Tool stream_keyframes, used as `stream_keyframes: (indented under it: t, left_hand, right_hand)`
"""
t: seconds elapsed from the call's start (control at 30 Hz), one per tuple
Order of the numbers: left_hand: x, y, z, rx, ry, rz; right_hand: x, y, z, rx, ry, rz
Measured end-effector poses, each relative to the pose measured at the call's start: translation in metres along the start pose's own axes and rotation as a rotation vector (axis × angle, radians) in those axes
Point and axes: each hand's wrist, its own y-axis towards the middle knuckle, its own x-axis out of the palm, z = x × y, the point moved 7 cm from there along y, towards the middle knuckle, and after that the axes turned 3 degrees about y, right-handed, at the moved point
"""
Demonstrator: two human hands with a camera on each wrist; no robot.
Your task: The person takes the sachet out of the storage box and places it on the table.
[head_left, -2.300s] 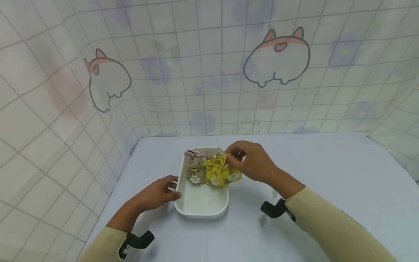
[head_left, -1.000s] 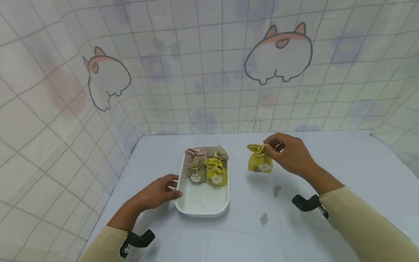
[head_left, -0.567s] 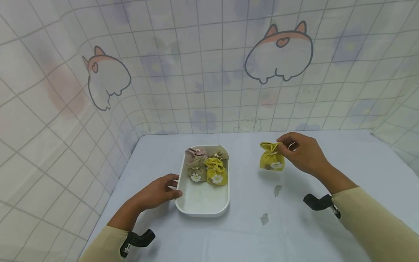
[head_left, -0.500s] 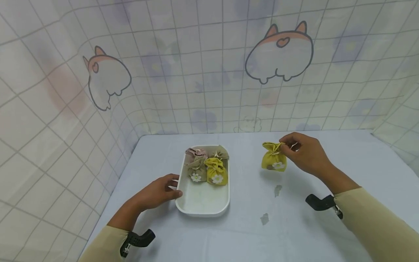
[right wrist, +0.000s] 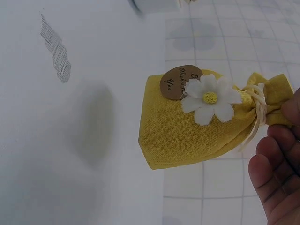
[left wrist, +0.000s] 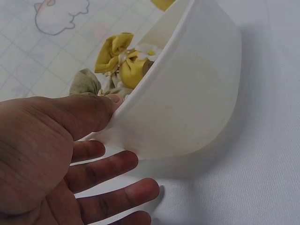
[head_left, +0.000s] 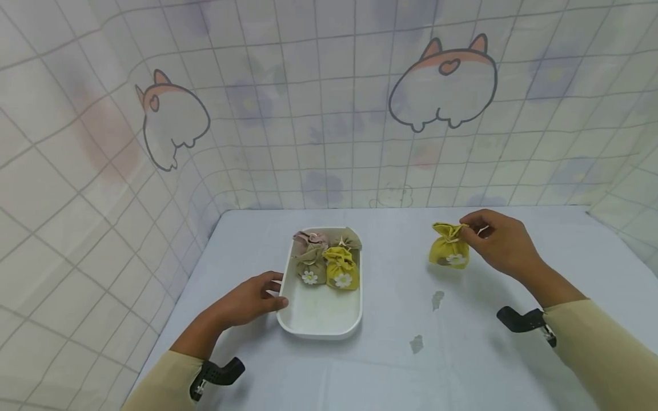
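My right hand (head_left: 506,242) pinches the gathered neck of a yellow drawstring pouch (head_left: 443,250) and holds it above the table, right of the tray. In the right wrist view this pouch (right wrist: 187,140) bears a white cloth daisy, a round brown tag with writing and a pale cord tied at its neck. My left hand (head_left: 249,299) grips the left edge of a white plastic tray (head_left: 319,314), thumb over the rim and fingers along the outer wall. Inside the tray's far half sit another yellow pouch (head_left: 342,277), beige pouches (head_left: 311,273) and a pinkish one (head_left: 307,238).
The table (head_left: 380,371) has a white cloth with two grey patches (head_left: 437,299) right of the tray. A grid-patterned curtain (head_left: 349,114) with cartoon animals hangs behind and at the sides. Black wrist mounts (head_left: 524,321) sit on both sleeves.
My right hand has lifted the yellow pouch out from over the tray and carried it right. The other yellow pouch is uncovered. The left hand and tray have stayed put.
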Motion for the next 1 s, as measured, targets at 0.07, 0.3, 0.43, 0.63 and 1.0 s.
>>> stream_keyframes:
  t: [0.07, 0.3, 0.43, 0.63, 1.0]
  left_hand:
    - [0.000, 0.000, 0.000, 0.000, -0.001, 0.001]
    - [0.001, 0.001, 0.000, 0.015, -0.011, -0.002]
    - [0.001, 0.001, 0.001, 0.025, -0.012, -0.003]
    - [0.001, 0.001, 0.000, 0.020, -0.014, -0.001]
    - [0.001, 0.000, -0.002, 0.008, -0.024, 0.006]
  right_hand:
    - [-0.002, 0.000, 0.003, 0.003, -0.005, 0.006]
    - [-0.008, -0.003, 0.012, 0.031, -0.019, 0.010]
    - [-0.009, -0.005, 0.017, 0.039, -0.025, 0.014]
    - [-0.011, -0.007, 0.022, 0.043, -0.029, 0.018]
    - [-0.012, -0.006, 0.016, 0.063, -0.018, 0.049]
